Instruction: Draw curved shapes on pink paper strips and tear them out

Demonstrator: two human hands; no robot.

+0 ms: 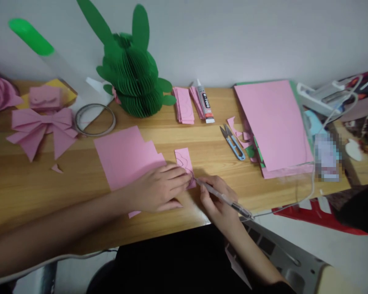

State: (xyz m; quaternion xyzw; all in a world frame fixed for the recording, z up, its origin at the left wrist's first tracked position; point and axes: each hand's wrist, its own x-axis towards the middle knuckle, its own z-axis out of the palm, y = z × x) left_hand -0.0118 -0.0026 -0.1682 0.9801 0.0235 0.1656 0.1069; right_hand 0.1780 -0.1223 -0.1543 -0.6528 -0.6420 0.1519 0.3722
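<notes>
My left hand [159, 188] lies flat, fingers stretched, pressing on pink paper near the table's front edge. Its fingertips touch a small pink paper slip [184, 160] that carries a drawn curved line. My right hand [216, 200] is closed round a clear pen [223, 199], whose tip rests on the lower end of that slip. A larger stepped pink sheet [125, 157] lies under and left of my left hand.
Blue-handled snips [233, 143], a glue tube [205, 102], stacks of pink strips [184, 104], a pile of pink sheets [272, 122], a green honeycomb paper figure [135, 77], a tape ring [95, 119] and a pink paper bow [43, 128] lie on the wooden table [79, 196].
</notes>
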